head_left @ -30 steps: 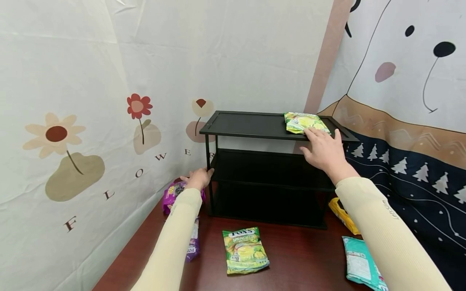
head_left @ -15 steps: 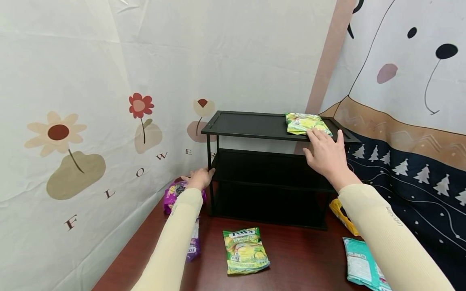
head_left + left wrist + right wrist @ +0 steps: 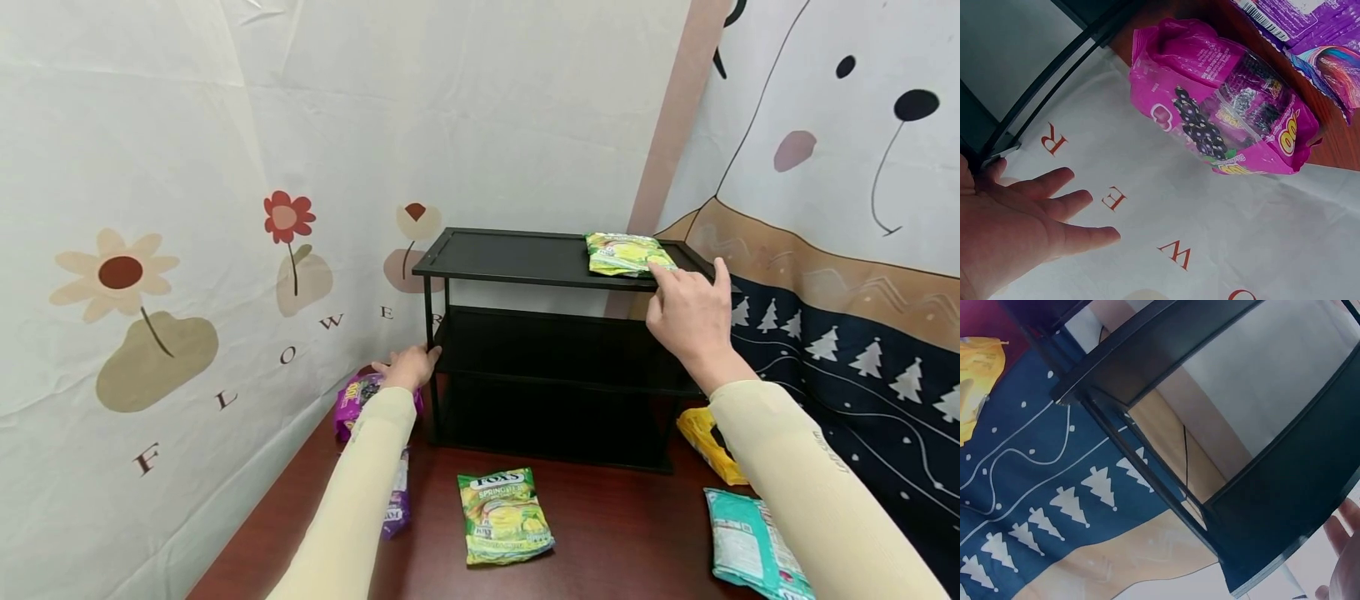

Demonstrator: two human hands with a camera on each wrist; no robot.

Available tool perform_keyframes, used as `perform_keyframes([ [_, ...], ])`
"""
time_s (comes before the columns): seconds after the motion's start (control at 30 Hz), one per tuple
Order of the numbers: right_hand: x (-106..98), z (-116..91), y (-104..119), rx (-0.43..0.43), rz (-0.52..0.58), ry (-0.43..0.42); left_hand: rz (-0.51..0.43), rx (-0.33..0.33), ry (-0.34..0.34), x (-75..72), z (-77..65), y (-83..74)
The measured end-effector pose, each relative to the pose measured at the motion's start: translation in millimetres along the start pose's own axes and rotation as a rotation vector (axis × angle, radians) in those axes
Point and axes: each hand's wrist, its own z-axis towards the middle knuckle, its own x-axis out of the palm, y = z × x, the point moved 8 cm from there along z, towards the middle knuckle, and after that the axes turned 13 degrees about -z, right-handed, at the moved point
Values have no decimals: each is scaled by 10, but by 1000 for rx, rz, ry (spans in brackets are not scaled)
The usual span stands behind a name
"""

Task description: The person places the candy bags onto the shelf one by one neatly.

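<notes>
Nearest in the head view, a green candy bag (image 3: 506,516) lies flat on the dark red table (image 3: 615,533), with a teal packet (image 3: 750,546) at the right edge and a yellow packet (image 3: 708,446) just behind it, beside the foot of the black shelf rack (image 3: 555,350). To the left, a purple packet (image 3: 397,504) lies partly under the left sleeve.

Further in, the left hand (image 3: 408,367) rests with its fingers straight and relaxed, its thumb side against the rack's front left post; it holds nothing. The magenta berry bag (image 3: 356,400) sits just beyond it. The left wrist view shows what the head view hides: the berry bag (image 3: 1222,109) leans against the flower-print cloth (image 3: 1166,219), near the spread fingers (image 3: 1060,206) but not touching them, and the purple packet (image 3: 1329,44) lies close behind it.

Further still, the right hand (image 3: 693,312) is raised at the rack's top right corner, fingers extended and loosely spread, gripping nothing. Its forefinger tip meets the near corner of a green candy bag (image 3: 626,252) lying flat on the right end of the top shelf. The right wrist view shows only the rack's underside (image 3: 1260,456), the tree-print cloth (image 3: 1041,506) and a sliver of fingers (image 3: 1344,550); that bag is out of its sight.
</notes>
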Motion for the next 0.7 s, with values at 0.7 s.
perform_keyframes([
  [0.7, 20, -142, -658, 322, 46, 151, 11, -6, -3, 22, 35, 26],
])
